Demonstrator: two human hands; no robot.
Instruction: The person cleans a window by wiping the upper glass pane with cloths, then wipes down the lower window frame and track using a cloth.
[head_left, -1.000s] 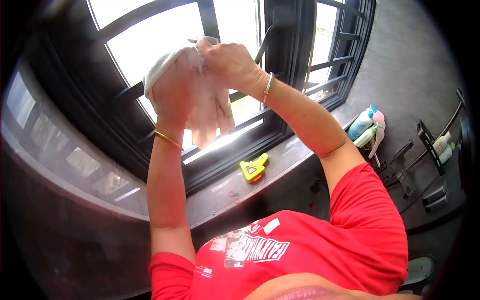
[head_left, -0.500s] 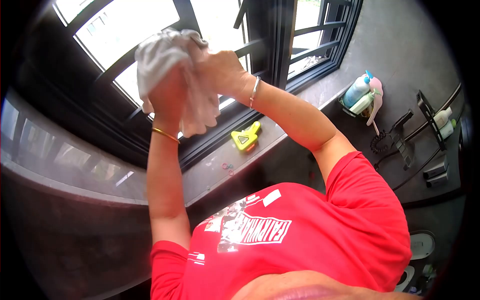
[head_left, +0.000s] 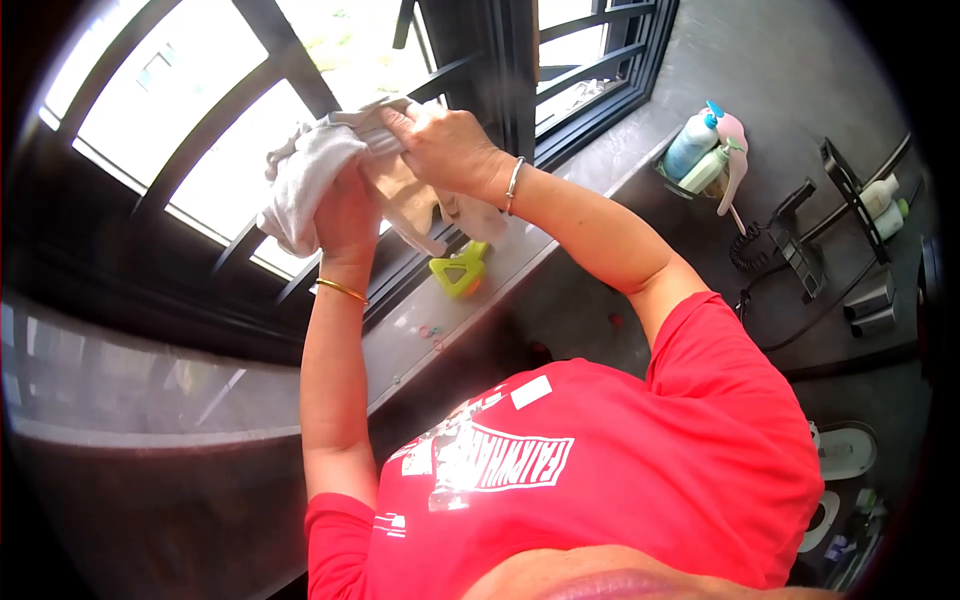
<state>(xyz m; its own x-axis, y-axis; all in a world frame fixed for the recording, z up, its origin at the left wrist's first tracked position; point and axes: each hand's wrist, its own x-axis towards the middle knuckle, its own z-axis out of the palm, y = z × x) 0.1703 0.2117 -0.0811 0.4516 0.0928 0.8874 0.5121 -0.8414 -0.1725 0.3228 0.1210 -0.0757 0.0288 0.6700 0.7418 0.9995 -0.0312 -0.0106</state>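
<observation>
A pale grey-white cloth point(head_left: 310, 180) hangs from both hands in front of the dark barred window point(head_left: 290, 70). My left hand point(head_left: 348, 215), with a gold bangle at its wrist, is partly covered by the cloth, which drapes over its fingers; those fingers are hidden. My right hand point(head_left: 445, 145), with a silver bangle, pinches the cloth's upper edge. Loose folds hang down between and beside the hands. Just below them, a yellow-green triangular tool point(head_left: 460, 270) lies on the grey sill point(head_left: 400, 325), its upper end near the cloth.
Small coloured rings point(head_left: 430, 332) lie on the sill. At the right, a corner basket holds a blue pump bottle point(head_left: 690, 147), a pale green bottle point(head_left: 705, 170) and a pink item point(head_left: 735, 165). Beyond are a wall shelf point(head_left: 855, 200), a coiled cord point(head_left: 748, 250) and a toilet point(head_left: 845, 452).
The view has shifted, so the window and sill sit further left and lower. The cloth has turned and spread between my hands, and my right hand's grip on its edge shows more clearly.
</observation>
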